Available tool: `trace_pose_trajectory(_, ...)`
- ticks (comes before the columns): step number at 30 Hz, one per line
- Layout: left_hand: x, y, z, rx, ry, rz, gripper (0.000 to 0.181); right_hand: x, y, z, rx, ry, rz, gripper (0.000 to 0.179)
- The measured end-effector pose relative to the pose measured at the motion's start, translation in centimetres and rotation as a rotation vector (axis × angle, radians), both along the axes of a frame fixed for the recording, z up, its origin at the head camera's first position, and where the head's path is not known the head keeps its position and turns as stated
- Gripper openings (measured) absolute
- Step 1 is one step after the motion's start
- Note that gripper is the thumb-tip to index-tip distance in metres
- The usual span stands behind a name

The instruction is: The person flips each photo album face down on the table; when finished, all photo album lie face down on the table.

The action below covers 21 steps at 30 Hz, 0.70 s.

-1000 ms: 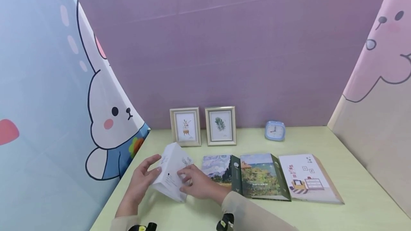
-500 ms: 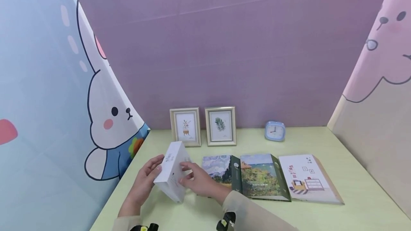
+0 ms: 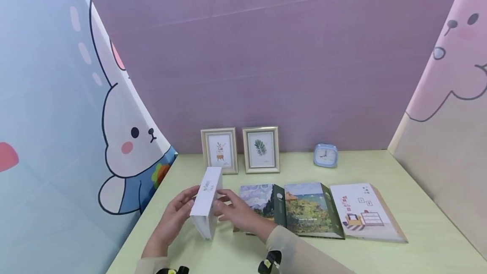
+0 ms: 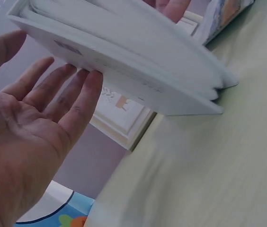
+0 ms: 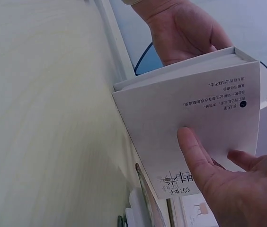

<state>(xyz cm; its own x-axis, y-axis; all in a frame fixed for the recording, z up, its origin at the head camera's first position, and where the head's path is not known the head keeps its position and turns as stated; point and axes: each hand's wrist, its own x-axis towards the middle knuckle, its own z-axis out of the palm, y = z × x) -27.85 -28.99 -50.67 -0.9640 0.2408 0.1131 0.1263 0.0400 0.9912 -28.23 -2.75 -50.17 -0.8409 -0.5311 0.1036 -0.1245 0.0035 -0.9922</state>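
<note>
A white photo album (image 3: 205, 193) stands tilted between both hands, its narrow lettered spine facing up. My left hand (image 3: 171, 219) touches one cover with nearly straight fingertips, the palm clear of it, as the left wrist view shows. On the opposite cover, printed with dark characters, the fingertips of my right hand (image 5: 237, 184) rest with fingers extended. The album's lower edge seems to meet the table; white pages (image 4: 138, 47) show between its covers in the left wrist view. Right of the hands lies a landscape-covered album (image 3: 260, 198), partly hidden by the right arm.
A garden-covered photo album (image 3: 308, 210) and a white one with a furniture drawing (image 3: 367, 212) lie farther right on the pale table (image 3: 422, 215). Behind stand a potted-plant picture frame (image 3: 220, 151), a leaf picture frame (image 3: 261, 149) and a blue clock (image 3: 326, 155).
The white album has turned from showing its printed cover to showing mostly its spine, standing more upright. Both hands have shifted slightly with it. The other albums, frames and clock stay put.
</note>
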Motion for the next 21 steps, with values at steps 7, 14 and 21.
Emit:
trace_pose_trajectory(7, -0.1, 0.0, -0.7, -0.033, 0.049, -0.034, 0.046, 0.1, 0.3, 0.2, -0.048, -0.018, 0.003, 0.056)
trace_pose_trajectory(14, -0.2, 0.2, -1.2, -0.051, -0.017, -0.047, 0.045, 0.0, 0.4, 0.3, -0.030, -0.007, -0.038, 0.053)
trace_pose_trajectory(21, -0.3, 0.3, -1.7, -0.077, -0.037, -0.068, 0.050, -0.1, 0.5, 0.5, -0.042, 0.017, -0.064, 0.055)
